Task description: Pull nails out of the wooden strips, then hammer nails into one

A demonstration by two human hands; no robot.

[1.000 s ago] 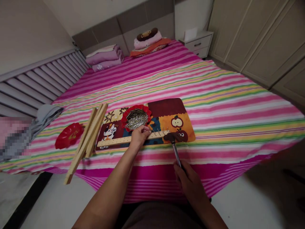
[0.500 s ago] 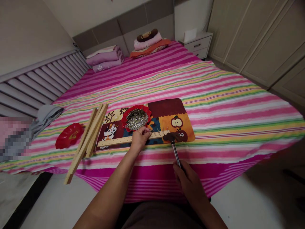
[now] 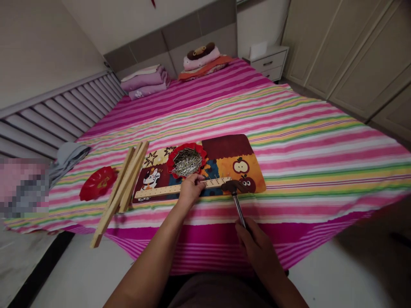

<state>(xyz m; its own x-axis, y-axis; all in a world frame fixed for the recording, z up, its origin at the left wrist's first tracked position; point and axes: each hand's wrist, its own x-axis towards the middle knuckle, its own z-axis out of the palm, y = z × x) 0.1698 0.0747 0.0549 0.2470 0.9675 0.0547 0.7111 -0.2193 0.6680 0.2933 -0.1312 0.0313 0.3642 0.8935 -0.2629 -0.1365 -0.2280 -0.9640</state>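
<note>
A pale wooden strip (image 3: pixel 154 192) with a row of holes lies on a patchwork mat (image 3: pixel 231 160) near the bed's front edge; a few nails stand in its right part. My left hand (image 3: pixel 190 188) rests on the strip with its fingers pinched together, apparently on a nail, just below a red dish (image 3: pixel 186 160) heaped with nails. My right hand (image 3: pixel 257 248) grips the handle of a hammer (image 3: pixel 234 190), whose dark head lies on the mat at the strip's right end.
Several loose wooden strips (image 3: pixel 120 192) stick out over the bed's front edge at the left, beside an empty red dish (image 3: pixel 98 183). Grey cloth (image 3: pixel 69 156) lies further left. Folded bedding (image 3: pixel 147 79) and a nightstand (image 3: pixel 268 62) stand at the far end.
My left hand has slid slightly down from the nail dish onto the strip. The hammer stays in place. The view has shifted a little.
</note>
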